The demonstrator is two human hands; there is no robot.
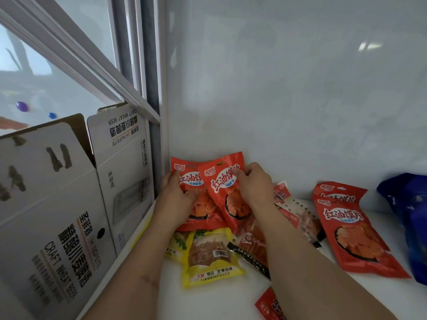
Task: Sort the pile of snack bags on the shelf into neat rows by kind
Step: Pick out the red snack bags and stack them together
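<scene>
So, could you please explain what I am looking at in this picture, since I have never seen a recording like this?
There is no machine here: a person wears a camera on the head, so this single picture looks forward and down at their own two bare arms. They reach onto a white shelf to sort snack bags. The left hand holds one red bag and the right hand pinches a second red bag overlapping it, at the back left corner. In front lie yellow bags and some clear packets with red labels. To the right, two more red bags overlap, beside a blue bag. The cardboard boxes on the left stand outside the shelf.
</scene>
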